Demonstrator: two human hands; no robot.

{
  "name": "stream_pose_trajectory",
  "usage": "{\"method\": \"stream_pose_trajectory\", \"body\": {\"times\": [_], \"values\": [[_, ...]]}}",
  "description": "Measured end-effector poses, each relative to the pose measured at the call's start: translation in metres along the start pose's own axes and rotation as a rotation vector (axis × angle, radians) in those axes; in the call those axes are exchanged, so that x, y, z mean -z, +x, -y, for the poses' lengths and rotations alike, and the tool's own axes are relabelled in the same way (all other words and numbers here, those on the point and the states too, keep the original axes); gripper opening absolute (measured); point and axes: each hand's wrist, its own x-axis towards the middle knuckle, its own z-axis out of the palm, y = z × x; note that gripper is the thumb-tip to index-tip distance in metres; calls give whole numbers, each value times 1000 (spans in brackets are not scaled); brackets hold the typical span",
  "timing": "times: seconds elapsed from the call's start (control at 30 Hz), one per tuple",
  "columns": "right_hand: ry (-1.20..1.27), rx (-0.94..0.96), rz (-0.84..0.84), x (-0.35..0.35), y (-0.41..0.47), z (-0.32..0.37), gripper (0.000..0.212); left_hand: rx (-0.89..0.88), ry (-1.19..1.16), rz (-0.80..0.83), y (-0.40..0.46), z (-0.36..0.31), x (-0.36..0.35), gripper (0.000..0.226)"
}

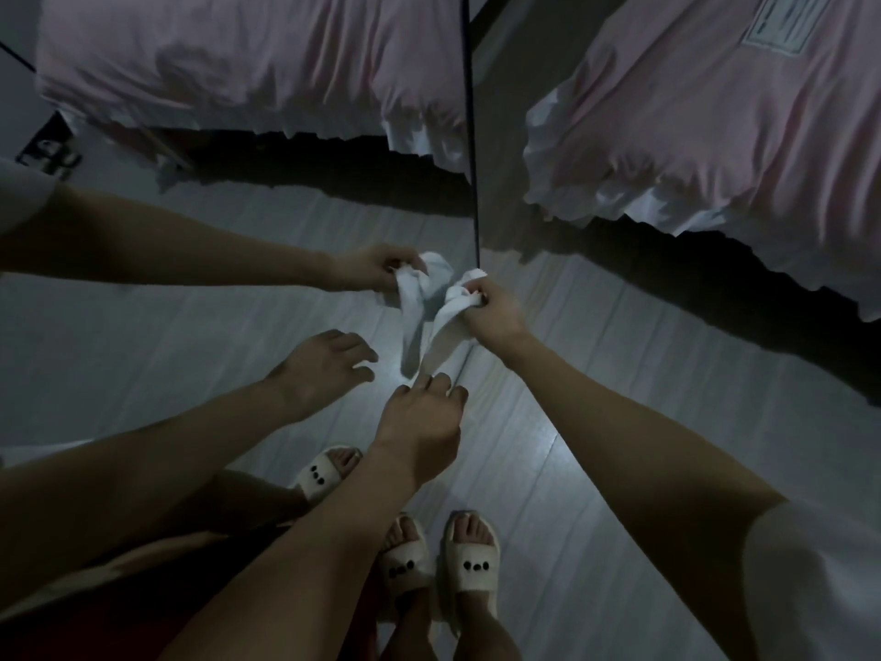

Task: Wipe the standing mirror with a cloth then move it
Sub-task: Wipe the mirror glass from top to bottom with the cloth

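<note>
The standing mirror (238, 326) fills the left half of the view, and its thin dark edge (469, 136) runs down the middle. My right hand (493, 310) is closed on a bunched white cloth (450, 322) and holds it against the glass beside that edge. The cloth's loose end hangs down towards my left hand. My left hand (419, 422) is lower, empty, with its fingers apart and the fingertips at the glass just below the cloth. The mirror reflects both hands, the cloth and one slipper.
A bed with a pink, white-frilled cover (715, 136) stands close on the right, with a dark gap beneath it. Pale floorboards (596, 374) run between bed and mirror. My feet in cream slippers (472, 565) stand right at the mirror's foot.
</note>
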Motion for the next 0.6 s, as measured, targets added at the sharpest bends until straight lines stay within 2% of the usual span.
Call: {"method": "stream_pose_trajectory", "body": {"times": [0.17,0.27,0.33,0.4,0.5,0.53,0.6], "values": [[136,206,-235,25,-22,46,18,3,-16,20,-13,-4,24,40],[250,410,-393,33,-44,95,17,11,0,2,-25,-3,42,40],[246,517,-417,28,-56,111,19,12,-4,-2,-31,-5,52,40],[210,419,-285,19,-63,102,24,19,-10,9,-40,-9,60,39],[42,137,55,11,-77,64,29,46,-5,46,-55,-19,66,37],[-9,101,114,9,-82,54,28,63,-4,51,-60,-21,67,37],[-3,73,99,6,-92,49,24,89,0,63,-70,-22,68,38]]}}
